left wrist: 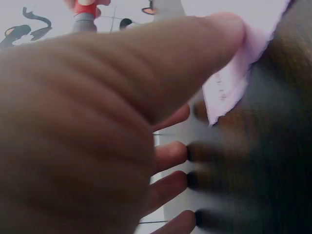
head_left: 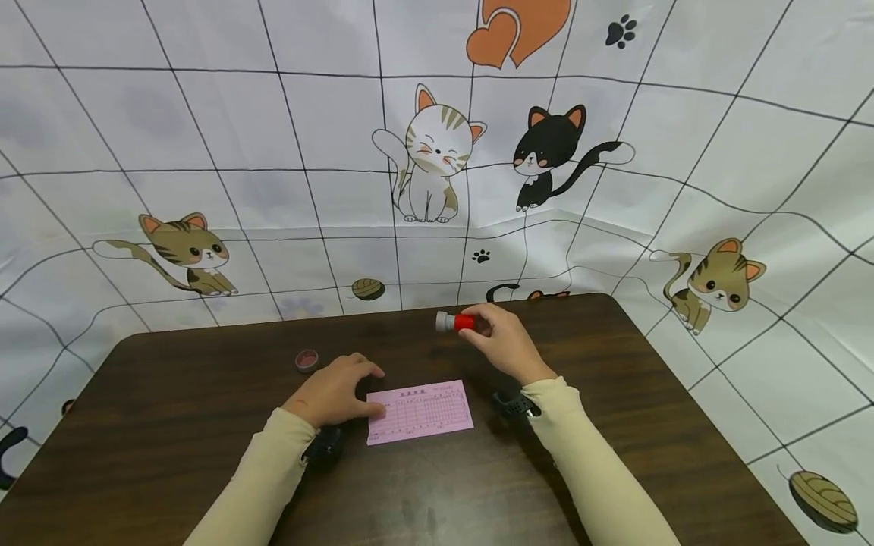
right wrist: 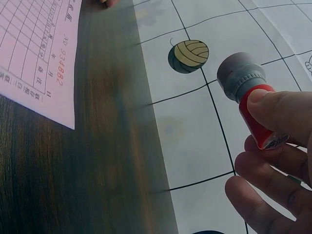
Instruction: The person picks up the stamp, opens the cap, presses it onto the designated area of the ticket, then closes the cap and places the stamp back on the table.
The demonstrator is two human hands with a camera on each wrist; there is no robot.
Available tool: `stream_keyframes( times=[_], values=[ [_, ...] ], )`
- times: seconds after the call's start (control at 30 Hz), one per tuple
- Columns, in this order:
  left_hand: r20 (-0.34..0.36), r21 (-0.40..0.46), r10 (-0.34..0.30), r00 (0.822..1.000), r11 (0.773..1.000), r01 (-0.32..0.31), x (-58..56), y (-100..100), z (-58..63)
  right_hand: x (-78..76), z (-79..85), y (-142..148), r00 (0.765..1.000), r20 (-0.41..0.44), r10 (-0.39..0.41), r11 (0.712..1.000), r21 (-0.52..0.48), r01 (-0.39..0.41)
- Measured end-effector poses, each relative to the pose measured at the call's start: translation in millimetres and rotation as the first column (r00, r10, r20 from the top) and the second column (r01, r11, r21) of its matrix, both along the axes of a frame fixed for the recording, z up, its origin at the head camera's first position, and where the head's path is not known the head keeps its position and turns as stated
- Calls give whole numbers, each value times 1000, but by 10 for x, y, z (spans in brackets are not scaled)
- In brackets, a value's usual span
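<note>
My right hand (head_left: pixel 504 343) holds a small stamp (head_left: pixel 455 322) above the far side of the table, pinching its red handle between thumb and fingers. Its grey round head points left in the head view. In the right wrist view the stamp (right wrist: pixel 247 87) is tilted, with the thumb across its red part. A pink printed form (head_left: pixel 420 412) lies flat below and between the hands. My left hand (head_left: pixel 336 389) is spread at the form's left edge, its thumb resting on the paper. The left wrist view shows that thumb over the pink form (left wrist: pixel 226 92), the other fingers apart.
A small round dish (head_left: pixel 306 360) with a reddish inside sits just beyond the left hand. The dark wooden table (head_left: pixel 171 440) ends at a white cloth (head_left: pixel 307 189) printed with cats and grid lines. Dark wrist cameras (head_left: pixel 515 403) hang under both wrists.
</note>
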State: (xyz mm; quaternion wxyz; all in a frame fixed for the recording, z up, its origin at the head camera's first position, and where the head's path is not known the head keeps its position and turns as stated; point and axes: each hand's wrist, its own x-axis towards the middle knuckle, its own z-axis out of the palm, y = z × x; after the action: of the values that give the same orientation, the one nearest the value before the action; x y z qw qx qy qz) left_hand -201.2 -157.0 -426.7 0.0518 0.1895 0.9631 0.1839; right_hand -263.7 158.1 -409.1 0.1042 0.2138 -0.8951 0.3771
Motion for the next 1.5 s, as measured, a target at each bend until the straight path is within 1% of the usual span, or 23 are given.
stream_keyframes(
  times=[0.1,0.3,0.53,0.73,0.97,1.2,1.3,1.5],
  values=[
    [3,-14,2,1000,1000,-2,-10,8,-25,2,0,-6,1000,2,-3,1000,3,3],
    [-41,-25,10,999,1000,-11,-97,6,-33,10,4,-8,1000,2,-6,1000,18,6],
    [-65,19,29,997,999,-28,-155,9,-57,6,-8,-7,1000,14,-8,1000,18,7],
    [-95,19,31,995,999,-30,-187,46,-86,-7,-28,2,1000,10,-11,1000,25,10],
    [-77,22,47,996,999,-45,-170,61,-111,-14,-49,-13,1000,-4,-11,1000,26,11],
    [-63,17,60,996,998,-59,-149,39,-80,-27,-64,-23,1000,-18,-13,1000,23,14],
    [-53,14,65,996,998,-64,-142,29,-67,-29,-73,-19,1000,-18,-13,1000,25,13],
    [-35,11,58,998,998,-57,-134,9,-80,-29,-94,-24,1000,1,-17,999,38,17]
  ],
)
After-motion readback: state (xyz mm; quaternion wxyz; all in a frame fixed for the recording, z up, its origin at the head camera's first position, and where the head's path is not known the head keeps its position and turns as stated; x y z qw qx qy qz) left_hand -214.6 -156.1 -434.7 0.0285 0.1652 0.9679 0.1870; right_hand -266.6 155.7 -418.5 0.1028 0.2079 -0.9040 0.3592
